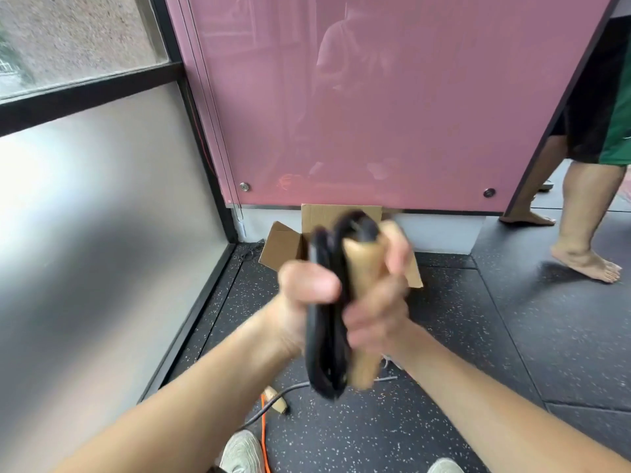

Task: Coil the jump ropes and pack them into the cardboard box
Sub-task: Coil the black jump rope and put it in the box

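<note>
A black jump rope (324,339) with wooden handles (362,336) is bundled in loops in front of me, blurred by motion. My left hand (304,288) grips the black loops from the left. My right hand (382,302) is closed around the wooden handles on the right. Behind my hands an open cardboard box (283,244) stands on the floor against the pink panel, mostly hidden by the bundle. Another wooden handle (275,399) with a dark cord lies on the floor below my hands.
An orange cord (263,435) runs along the floor by my grey shoes (240,454). A barefoot person (587,233) walks at the right. A pink panel (375,97) and a frosted glass wall (102,233) close off the corner. The floor is black speckled rubber.
</note>
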Demonstrator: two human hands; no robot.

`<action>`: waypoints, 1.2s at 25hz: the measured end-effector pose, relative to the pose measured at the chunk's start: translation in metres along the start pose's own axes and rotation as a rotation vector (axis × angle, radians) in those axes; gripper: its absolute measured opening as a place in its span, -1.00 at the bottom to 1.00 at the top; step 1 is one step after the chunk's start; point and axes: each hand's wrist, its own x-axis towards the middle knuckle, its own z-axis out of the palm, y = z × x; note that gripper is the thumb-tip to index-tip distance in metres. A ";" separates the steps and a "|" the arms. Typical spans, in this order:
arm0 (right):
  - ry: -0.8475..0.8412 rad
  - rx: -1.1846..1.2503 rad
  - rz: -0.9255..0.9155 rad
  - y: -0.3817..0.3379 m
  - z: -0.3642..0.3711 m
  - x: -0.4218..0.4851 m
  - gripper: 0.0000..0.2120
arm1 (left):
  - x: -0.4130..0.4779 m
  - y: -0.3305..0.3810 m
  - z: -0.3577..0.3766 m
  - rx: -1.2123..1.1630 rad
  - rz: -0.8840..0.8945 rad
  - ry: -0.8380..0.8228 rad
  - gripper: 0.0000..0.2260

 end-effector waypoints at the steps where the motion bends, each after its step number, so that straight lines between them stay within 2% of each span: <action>1: -0.146 -0.025 0.000 -0.002 0.012 -0.007 -0.82 | 0.007 0.010 -0.009 0.034 0.239 0.112 -0.36; 2: -0.310 -0.056 0.030 -0.004 0.026 -0.013 -0.80 | 0.008 0.028 -0.023 0.028 0.420 0.176 -0.52; 3: -0.444 -0.065 0.069 -0.006 0.033 -0.017 -0.77 | 0.006 0.048 -0.035 0.059 0.525 0.291 -0.60; 4: -0.498 -0.050 0.082 -0.007 0.037 -0.023 -0.74 | 0.004 0.061 -0.047 0.100 0.543 0.438 -0.65; 6: -0.512 -0.050 0.035 -0.017 0.036 -0.031 -0.78 | -0.015 0.084 -0.069 0.431 0.395 0.985 -0.79; 7: -0.506 -0.049 -0.005 -0.023 0.029 -0.031 -0.81 | -0.019 0.078 -0.082 0.602 0.266 1.172 -0.79; 8: -0.496 -0.068 -0.038 -0.025 0.023 -0.027 -0.83 | -0.024 0.075 -0.089 0.733 0.141 1.234 -0.76; 9: -0.471 -0.111 -0.070 -0.023 0.016 -0.018 -0.83 | -0.025 0.068 -0.097 0.840 0.020 1.199 -0.72; 11: -0.357 -0.251 -0.112 -0.013 -0.001 0.006 -0.84 | -0.024 0.063 -0.105 0.994 -0.142 1.030 -0.70; 12: -0.261 -0.330 -0.136 -0.008 -0.011 0.016 -0.86 | -0.025 0.064 -0.105 1.059 -0.199 0.931 -0.62; 13: -0.151 -0.390 -0.150 -0.001 -0.020 0.024 -0.87 | -0.026 0.063 -0.105 1.142 -0.247 0.820 -0.45; 14: -0.056 -0.423 -0.154 0.006 -0.029 0.029 -0.84 | -0.026 0.060 -0.103 1.246 -0.289 0.694 -0.30; 16: 0.077 -0.440 -0.188 0.016 -0.042 0.035 -0.74 | -0.023 0.049 -0.089 1.456 -0.377 0.372 -0.18; 17: 0.137 -0.428 -0.236 0.017 -0.048 0.035 -0.72 | -0.020 0.044 -0.081 1.474 -0.396 0.210 -0.10; 19: 0.232 -0.378 -0.359 0.017 -0.054 0.035 -0.74 | -0.016 0.032 -0.056 1.257 -0.379 -0.070 0.04; 20: 0.247 -0.328 -0.386 0.016 -0.054 0.035 -0.73 | -0.016 0.024 -0.042 1.046 -0.378 -0.210 0.00; 21: 0.232 -0.265 -0.375 0.017 -0.051 0.036 -0.71 | -0.016 0.015 -0.031 0.806 -0.419 -0.349 -0.12; 23: 0.107 -0.141 -0.249 0.024 -0.035 0.035 -0.72 | -0.022 0.007 -0.013 0.314 -0.455 -0.521 -0.37; 24: 0.015 -0.107 -0.185 0.028 -0.025 0.034 -0.76 | -0.023 0.005 -0.013 0.198 -0.455 -0.545 -0.40; 25: -0.074 -0.109 -0.145 0.034 -0.014 0.033 -0.81 | -0.021 -0.001 -0.018 0.143 -0.463 -0.481 -0.35; 27: -0.191 -0.151 -0.058 0.042 0.001 0.030 -0.85 | -0.012 0.003 -0.029 0.172 -0.353 -0.215 -0.21; 28: -0.226 -0.161 -0.004 0.043 0.005 0.027 -0.84 | -0.005 0.009 -0.036 0.111 -0.247 -0.246 -0.21; 29: -0.275 -0.161 0.052 0.045 0.010 0.023 -0.80 | -0.001 0.020 -0.038 0.023 -0.014 -0.316 -0.23; 30: -0.359 -0.143 0.121 0.043 0.015 0.017 -0.78 | -0.002 0.045 -0.045 -0.023 0.208 -0.161 -0.16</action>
